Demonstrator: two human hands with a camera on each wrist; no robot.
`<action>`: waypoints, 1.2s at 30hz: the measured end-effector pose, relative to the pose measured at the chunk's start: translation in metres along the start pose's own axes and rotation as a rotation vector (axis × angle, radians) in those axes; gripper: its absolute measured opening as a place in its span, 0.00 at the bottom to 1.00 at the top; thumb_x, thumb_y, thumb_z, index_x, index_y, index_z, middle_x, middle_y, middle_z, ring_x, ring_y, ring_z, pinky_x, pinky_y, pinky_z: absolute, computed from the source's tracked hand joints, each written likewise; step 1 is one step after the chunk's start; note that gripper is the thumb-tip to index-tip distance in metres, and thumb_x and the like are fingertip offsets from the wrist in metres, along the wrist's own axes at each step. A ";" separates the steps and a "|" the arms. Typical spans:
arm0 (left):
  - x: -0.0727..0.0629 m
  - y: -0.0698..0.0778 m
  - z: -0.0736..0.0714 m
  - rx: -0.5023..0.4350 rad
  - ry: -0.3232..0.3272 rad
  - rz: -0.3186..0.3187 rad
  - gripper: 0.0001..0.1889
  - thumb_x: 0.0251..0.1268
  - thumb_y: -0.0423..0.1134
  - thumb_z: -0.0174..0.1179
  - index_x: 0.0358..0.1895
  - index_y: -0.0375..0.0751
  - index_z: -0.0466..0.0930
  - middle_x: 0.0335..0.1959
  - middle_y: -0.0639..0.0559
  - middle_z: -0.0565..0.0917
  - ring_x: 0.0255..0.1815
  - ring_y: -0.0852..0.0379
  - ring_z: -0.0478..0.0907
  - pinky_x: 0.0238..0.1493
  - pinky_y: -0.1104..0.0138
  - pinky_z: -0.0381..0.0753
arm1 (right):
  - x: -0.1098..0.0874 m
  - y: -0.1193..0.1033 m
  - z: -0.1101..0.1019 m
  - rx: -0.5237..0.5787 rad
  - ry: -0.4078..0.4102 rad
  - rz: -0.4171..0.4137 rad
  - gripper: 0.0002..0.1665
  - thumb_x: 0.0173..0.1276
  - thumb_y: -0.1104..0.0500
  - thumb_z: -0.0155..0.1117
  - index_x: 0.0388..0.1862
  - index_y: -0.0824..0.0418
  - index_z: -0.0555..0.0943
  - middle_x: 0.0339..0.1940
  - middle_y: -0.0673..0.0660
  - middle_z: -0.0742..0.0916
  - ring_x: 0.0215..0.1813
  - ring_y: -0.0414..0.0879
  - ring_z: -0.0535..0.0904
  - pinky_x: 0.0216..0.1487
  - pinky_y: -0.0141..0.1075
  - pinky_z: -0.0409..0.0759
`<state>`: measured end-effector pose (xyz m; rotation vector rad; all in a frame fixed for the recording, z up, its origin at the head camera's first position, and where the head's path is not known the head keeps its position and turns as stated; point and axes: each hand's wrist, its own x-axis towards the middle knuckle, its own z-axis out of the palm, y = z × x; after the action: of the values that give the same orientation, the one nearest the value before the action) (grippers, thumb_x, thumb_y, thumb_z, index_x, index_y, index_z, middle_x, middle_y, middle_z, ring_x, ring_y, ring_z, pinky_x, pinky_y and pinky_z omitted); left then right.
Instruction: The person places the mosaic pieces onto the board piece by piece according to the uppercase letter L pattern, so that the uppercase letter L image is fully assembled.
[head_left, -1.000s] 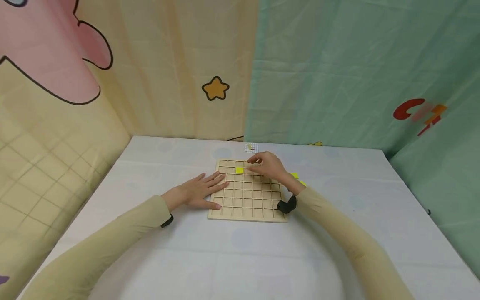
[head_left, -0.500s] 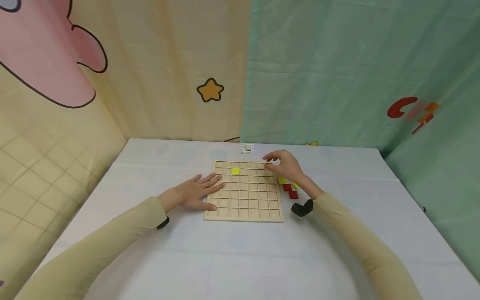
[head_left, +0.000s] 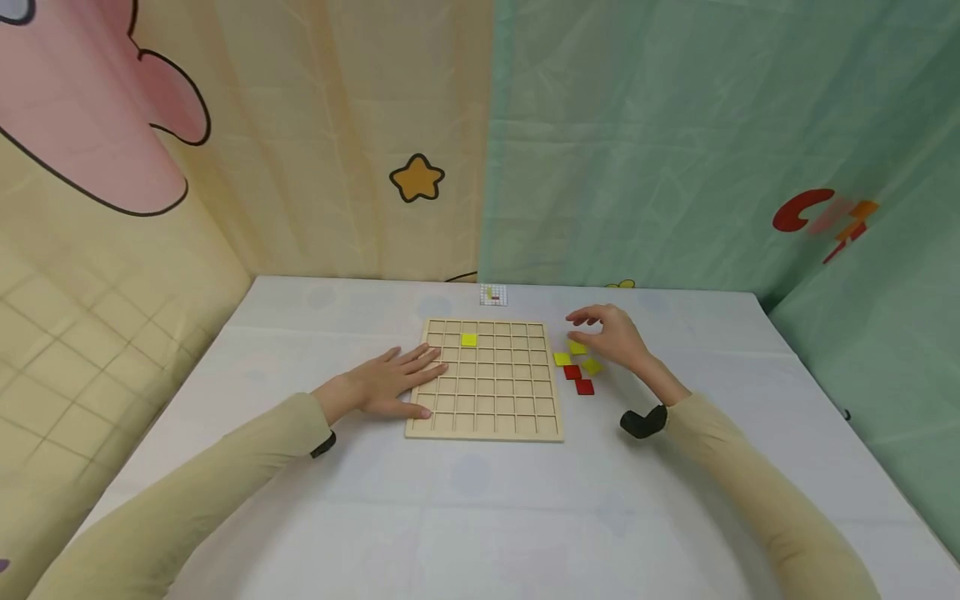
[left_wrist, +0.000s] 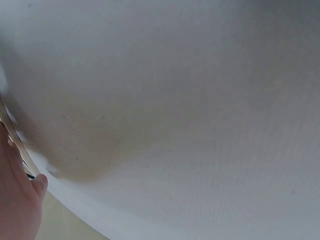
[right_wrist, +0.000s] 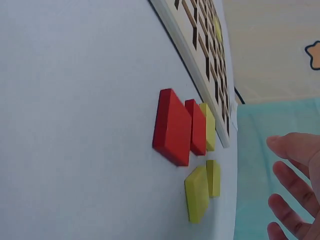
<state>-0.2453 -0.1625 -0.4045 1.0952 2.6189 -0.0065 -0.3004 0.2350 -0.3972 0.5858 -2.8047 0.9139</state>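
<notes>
Swung off the wooden grid board (head_left: 495, 402) toward a yellow tile (head_left: 577, 348) below parted, empty right fingers (head_left: 585, 314), with the board's edge under splayed left fingers (head_left: 423, 362), presumably for steadiness.

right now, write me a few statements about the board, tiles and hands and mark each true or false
1. One yellow tile sits in the wooden grid board. True.
2. The left hand is well clear of the wooden grid board. False: it is spread over the left edge.
3. Two red tiles lie to the right of the wooden grid board. True.
4. The right hand grips a red tile. False: it holds nothing.
5. The printed grid card lies at the near edge of the wooden grid board. False: it lies beyond the far edge.
</notes>
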 end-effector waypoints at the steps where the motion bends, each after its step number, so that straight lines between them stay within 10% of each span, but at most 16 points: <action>1: 0.000 0.000 0.000 -0.002 -0.001 -0.001 0.43 0.67 0.68 0.45 0.78 0.52 0.43 0.80 0.47 0.41 0.80 0.45 0.35 0.74 0.39 0.42 | -0.002 0.003 -0.001 0.000 -0.002 0.014 0.18 0.62 0.58 0.69 0.50 0.64 0.84 0.46 0.62 0.87 0.48 0.57 0.78 0.53 0.53 0.75; 36: 0.002 -0.003 0.002 0.010 -0.017 -0.009 0.43 0.66 0.70 0.44 0.78 0.55 0.42 0.80 0.49 0.39 0.80 0.45 0.34 0.75 0.41 0.41 | -0.006 0.035 0.008 -0.048 -0.177 0.128 0.19 0.61 0.56 0.69 0.49 0.64 0.85 0.45 0.62 0.87 0.41 0.51 0.77 0.41 0.36 0.74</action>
<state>-0.2480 -0.1639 -0.4072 1.0815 2.6120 -0.0305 -0.3093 0.2583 -0.4244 0.5086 -3.0441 0.8520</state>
